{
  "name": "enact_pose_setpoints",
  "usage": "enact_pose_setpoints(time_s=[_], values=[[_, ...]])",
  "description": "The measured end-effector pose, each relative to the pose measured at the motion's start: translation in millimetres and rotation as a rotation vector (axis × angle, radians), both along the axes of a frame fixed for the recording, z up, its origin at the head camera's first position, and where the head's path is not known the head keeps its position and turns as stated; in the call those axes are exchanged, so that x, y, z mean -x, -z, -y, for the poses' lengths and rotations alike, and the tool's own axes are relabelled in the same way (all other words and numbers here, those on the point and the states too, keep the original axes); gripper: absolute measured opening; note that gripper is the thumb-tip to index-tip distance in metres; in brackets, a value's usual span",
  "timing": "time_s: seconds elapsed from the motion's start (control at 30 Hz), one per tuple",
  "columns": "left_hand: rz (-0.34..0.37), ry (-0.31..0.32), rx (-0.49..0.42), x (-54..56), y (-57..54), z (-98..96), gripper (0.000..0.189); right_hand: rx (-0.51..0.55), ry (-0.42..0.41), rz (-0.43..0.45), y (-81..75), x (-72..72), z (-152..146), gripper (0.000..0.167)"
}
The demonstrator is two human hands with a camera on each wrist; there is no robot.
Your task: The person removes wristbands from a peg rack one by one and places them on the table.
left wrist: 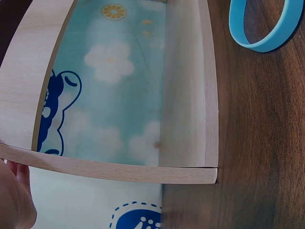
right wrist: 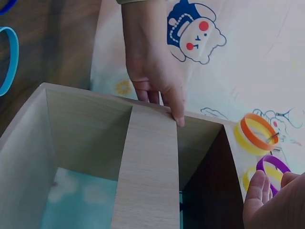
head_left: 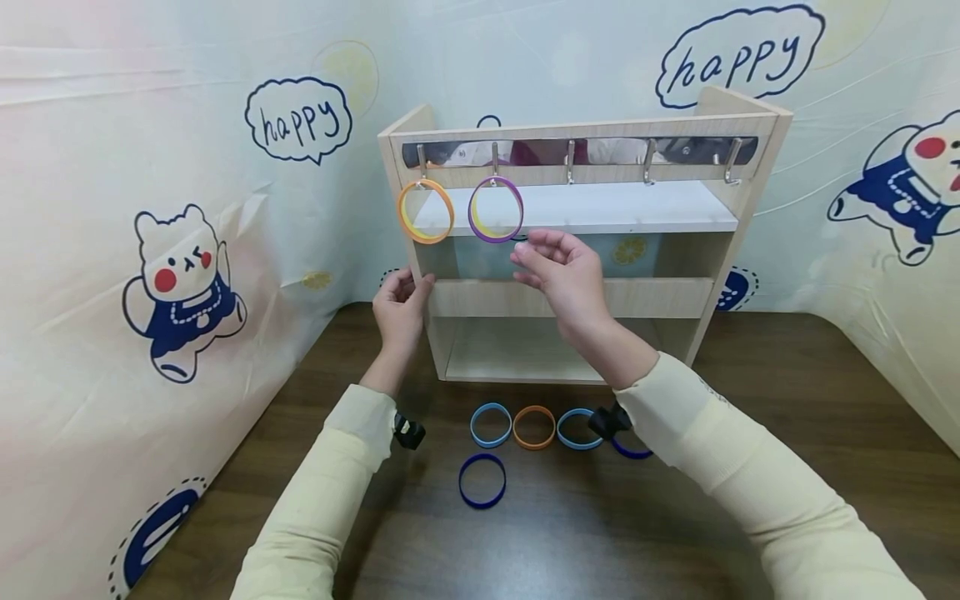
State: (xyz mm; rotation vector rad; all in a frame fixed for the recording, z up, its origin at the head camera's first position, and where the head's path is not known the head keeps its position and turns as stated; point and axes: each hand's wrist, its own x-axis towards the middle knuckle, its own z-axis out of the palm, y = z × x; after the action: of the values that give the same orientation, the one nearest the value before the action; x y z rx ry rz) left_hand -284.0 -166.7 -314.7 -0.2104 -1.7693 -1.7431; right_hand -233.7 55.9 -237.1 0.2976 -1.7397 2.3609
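Two silicone wristbands, an orange band point(head_left: 448, 200) and a yellow one, hang together on the leftmost hook of a wooden shelf point(head_left: 480, 298). On the second hook hang a purple band point(head_left: 519, 197) and another yellow band point(right wrist: 247, 177). My right hand point(head_left: 564, 275) is just below and right of the purple band, its fingers loosely bent with nothing held; in the right wrist view its fingertips overlap that band. At the shelf's left side panel, my left hand point(head_left: 401, 310) grips the edge, thumb on the front and fingers outside point(right wrist: 153, 95).
On the brown table point(head_left: 555, 533) before the shelf lie a light blue band point(head_left: 474, 427), an orange band point(head_left: 534, 447), another light blue band point(head_left: 576, 447) and dark blue bands point(head_left: 482, 505), one partly behind my right wrist. Three more hooks point(head_left: 570, 162) line the top rail.
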Motion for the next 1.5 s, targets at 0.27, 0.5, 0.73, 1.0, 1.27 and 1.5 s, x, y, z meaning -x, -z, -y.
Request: enact_pose_setpoints(time_s=[0.27,0.5,0.73,1.0,1.27,1.5], values=[[0.01,-0.007,0.01,-2.0,-0.8,0.3,0.028,0.036,-0.001,0.023,-5.6,5.7,5,0.03],[0.004,0.0,0.015,-1.9,-1.3,0.1,0.028,0.053,0.01,0.049,-8.7,9.3,10,0.029],[-0.001,0.002,0.01,-0.6,-0.6,0.3,0.029,0.105,0.009,0.071,-12.6,12.7,13,0.027],[-0.003,0.001,0.006,-0.2,0.2,0.2,0.028,0.119,0.01,0.083,-13.7,12.7,15,0.025],[-0.003,0.001,0.004,-0.5,0.2,0.0,0.028,0.116,0.017,0.085,-13.7,11.2,14,0.023],[-0.01,0.016,0.003,-1.6,-1.0,0.0,0.028,0.135,0.009,0.078,-16.2,9.6,13,0.028]])
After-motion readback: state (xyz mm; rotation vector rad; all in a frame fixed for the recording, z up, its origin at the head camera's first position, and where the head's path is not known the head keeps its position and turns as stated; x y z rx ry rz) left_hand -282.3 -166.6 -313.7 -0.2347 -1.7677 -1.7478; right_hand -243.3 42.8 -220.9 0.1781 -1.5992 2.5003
